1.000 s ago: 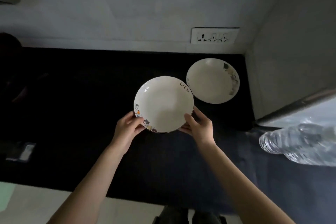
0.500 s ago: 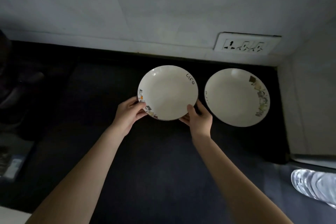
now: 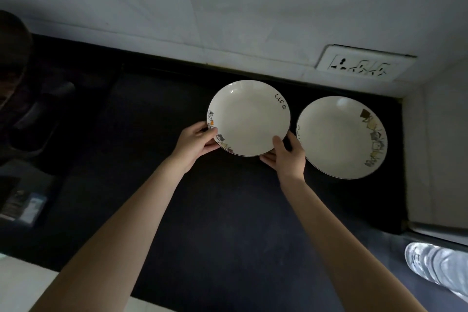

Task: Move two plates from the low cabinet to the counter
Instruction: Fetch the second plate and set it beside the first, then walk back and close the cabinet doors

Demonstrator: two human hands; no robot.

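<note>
Two white plates with small coloured patterns on their rims are on or just above the black counter [image 3: 228,210]. The left plate [image 3: 249,116], marked "life", is gripped at its near rim by both hands: my left hand [image 3: 196,143] on its left edge, my right hand [image 3: 286,157] on its right edge. Whether it rests on the counter or hovers just above it cannot be told. The right plate [image 3: 340,137] lies flat on the counter beside it, a narrow gap apart, untouched.
A white wall with a socket panel [image 3: 362,67] runs behind the counter. A side wall [image 3: 435,147] closes the right end. A clear plastic bottle [image 3: 438,265] lies at the lower right. Dark objects [image 3: 27,119] fill the counter's left end.
The plate in my hands has gone forward and away from me toward the wall, ending beside the right plate. The camera view has moved closer and shifted left.
</note>
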